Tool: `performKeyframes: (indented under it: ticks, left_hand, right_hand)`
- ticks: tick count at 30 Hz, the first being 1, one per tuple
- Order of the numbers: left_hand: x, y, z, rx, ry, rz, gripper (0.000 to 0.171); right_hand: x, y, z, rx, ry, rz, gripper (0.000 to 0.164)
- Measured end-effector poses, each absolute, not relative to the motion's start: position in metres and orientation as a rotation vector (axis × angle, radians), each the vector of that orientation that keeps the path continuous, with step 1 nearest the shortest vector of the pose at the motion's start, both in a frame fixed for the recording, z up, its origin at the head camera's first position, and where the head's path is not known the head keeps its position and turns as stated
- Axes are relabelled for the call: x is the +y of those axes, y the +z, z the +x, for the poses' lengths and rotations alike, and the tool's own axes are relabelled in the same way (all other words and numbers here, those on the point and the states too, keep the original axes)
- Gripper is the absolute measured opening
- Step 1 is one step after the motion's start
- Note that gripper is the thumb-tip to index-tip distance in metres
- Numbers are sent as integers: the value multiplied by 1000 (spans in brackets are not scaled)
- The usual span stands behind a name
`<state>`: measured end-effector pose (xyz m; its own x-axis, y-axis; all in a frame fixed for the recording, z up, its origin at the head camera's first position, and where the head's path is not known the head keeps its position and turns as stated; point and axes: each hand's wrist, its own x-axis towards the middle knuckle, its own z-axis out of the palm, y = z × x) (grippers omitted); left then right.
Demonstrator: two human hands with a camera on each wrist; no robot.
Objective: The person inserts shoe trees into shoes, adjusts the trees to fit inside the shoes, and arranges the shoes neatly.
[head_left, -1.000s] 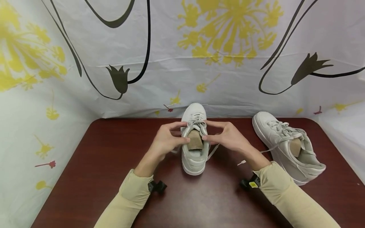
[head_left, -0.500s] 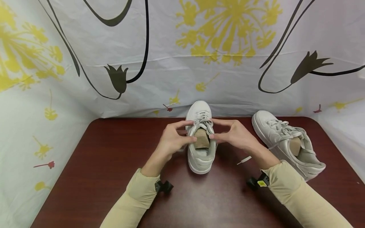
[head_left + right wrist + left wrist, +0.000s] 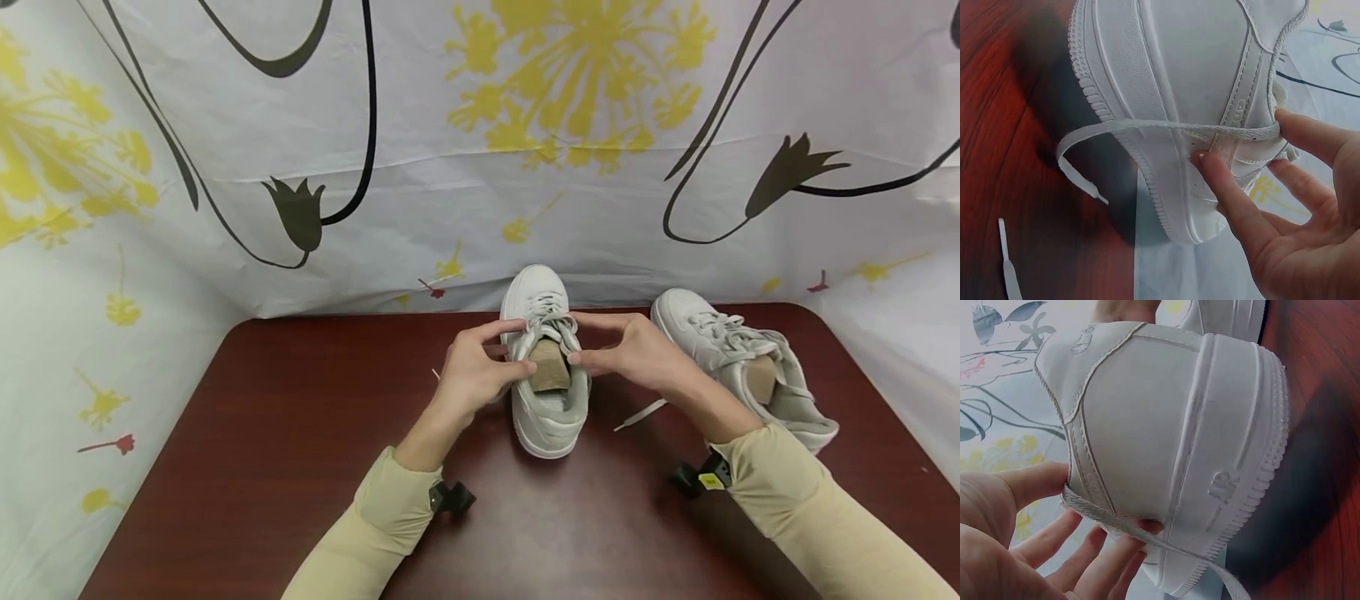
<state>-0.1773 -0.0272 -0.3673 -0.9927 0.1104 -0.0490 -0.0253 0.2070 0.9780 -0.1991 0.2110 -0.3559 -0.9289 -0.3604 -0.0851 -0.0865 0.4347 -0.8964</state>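
Note:
Toe toward the back wall, a white sneaker (image 3: 549, 425) stands at the back of the table in the head view. My left hand (image 3: 480, 367) grips its left side, with the thumb at the collar edge and the fingers along the outer side. On the opposite side my right hand (image 3: 637, 354) holds it the same way. A brown insert (image 3: 550, 367) fills part of the opening. In the left wrist view a loose lace (image 3: 1191, 553) hangs across the sole. The right wrist view shows another lace end (image 3: 1079, 178) drooping past the sneaker's side.
A second white sneaker (image 3: 738, 358), also with a brown insert (image 3: 761, 379), lies to the right, partly behind my right forearm. Its lace end (image 3: 640, 415) trails over the dark red table (image 3: 300, 458). A patterned white sheet (image 3: 420, 208) hangs behind the table's back edge.
Both hands have shifted to the right with the sneaker between them, nearer the second sneaker. The grip looks the same. The head view has turned slightly.

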Motion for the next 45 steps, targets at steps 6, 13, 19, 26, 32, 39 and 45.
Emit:
performKeyframes:
  ticks: [6,13,19,26,32,39,45]
  left_hand:
    - [-20,-369,-178,2402,1900,68,52]
    - [-12,-372,-178,2431,1889,90,52]
    - [0,-373,-177,2417,1904,112,52]
    - [15,-376,-174,2417,1880,132,54]
    - [22,-377,-174,2427,1880,157,53]
    - [31,-377,-174,2422,1905,142,53]
    - [40,-379,-174,2421,1902,158,52]
  right_hand:
    - [217,-353,-198,2472,-1411,-438,66]
    - [223,-351,-196,2552,-1316,-538,65]
    - [235,-349,-195,2539,-1338,-547,63]
    - [250,-344,-188,2534,-1296,-512,65]
    - [257,-342,-187,2565,-1264,-509,64]
    - [267,-340,-189,2594,-1241,-542,61]
    - [276,-339,-191,2699,-1135,-581,58]
